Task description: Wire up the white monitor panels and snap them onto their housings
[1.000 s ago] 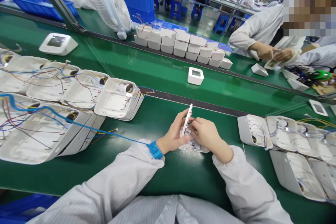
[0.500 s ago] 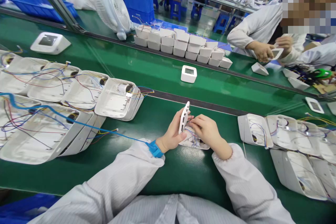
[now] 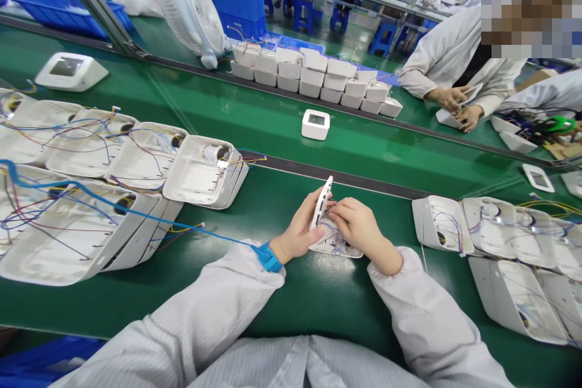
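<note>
While the left hand is holding a panel, the right hand is pinching wires

As the panel is standing nearly on edge over an open shell, the left hand is gripping it, thumb on the near side, fingers behind. Right hand: fingertips drawn narrow, closing on wires beside the panel's slotted face; the exact point of contact is too small to tell. The shell is resting on the green counter before the person, open side up, wires curling inside.

A blue wristband is circling the left wrist; its blue cord is running leftward over the left shells, which are sitting in two rows, wires trailing. The right shells are also lying open, well apart from the hands.

Beyond a dark strip, a white unit is standing with its screen up; another unit is sitting far left. Stacked boxes are lining the far edge, a fan standing near their left end. Upper right, a co-worker's hands are handling a white piece.
</note>
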Motion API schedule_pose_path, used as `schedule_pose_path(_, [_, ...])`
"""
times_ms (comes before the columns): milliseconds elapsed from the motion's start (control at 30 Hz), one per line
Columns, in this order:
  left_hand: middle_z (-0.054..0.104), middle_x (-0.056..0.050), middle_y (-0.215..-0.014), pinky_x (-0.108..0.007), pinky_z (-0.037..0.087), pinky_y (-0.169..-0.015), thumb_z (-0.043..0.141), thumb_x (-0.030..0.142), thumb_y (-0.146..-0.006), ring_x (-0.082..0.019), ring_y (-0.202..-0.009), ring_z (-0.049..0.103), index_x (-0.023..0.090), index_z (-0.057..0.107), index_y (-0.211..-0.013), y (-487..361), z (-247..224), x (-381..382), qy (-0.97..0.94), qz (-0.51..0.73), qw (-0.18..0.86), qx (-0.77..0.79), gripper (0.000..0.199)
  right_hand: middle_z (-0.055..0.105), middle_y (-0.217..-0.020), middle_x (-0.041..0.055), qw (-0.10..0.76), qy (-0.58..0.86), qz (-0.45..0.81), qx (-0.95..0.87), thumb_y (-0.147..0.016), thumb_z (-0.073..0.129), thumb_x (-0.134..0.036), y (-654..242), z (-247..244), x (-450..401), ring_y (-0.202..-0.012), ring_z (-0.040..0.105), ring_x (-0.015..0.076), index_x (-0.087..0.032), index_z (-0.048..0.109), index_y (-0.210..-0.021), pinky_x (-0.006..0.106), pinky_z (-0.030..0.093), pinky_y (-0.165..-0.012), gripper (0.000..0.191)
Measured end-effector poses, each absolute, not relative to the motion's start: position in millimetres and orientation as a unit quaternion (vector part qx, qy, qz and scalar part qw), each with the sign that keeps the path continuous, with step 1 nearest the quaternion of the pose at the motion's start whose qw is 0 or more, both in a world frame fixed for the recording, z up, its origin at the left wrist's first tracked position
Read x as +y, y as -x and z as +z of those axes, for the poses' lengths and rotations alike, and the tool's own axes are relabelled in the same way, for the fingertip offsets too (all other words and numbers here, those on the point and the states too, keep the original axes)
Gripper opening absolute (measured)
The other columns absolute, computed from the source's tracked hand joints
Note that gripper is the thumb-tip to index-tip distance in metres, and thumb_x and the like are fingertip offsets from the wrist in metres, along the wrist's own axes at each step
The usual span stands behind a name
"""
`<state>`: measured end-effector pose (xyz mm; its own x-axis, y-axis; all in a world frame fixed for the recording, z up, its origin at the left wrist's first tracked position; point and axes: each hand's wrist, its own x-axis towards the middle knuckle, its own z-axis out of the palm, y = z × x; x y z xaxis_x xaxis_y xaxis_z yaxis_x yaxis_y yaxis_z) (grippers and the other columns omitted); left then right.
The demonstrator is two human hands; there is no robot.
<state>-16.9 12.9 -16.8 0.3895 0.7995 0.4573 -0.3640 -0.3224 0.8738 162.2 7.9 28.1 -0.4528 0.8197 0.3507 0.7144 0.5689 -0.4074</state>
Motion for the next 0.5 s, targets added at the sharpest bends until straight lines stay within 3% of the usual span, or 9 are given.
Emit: schedule_pose_path(500, [0.046,-0.015,-0.144,-0.047,0.036,-0.110,0.056,0.052,-0.087,-0.032,-0.126,0.051,0.019,0.031,-0.149,19.9,-12.2,14.9,-0.647,0.492,0.556,0.173,0.074,0.062,-0.080,0.0053,0.229,0.458,0.050,-0.858,-0.095,0.051,-0.021,-159.7,25.9,8.8,-0.076,0.053,0.0189,-0.018,0.065,-0.080,0.031,0.041,-0.068,0.022])
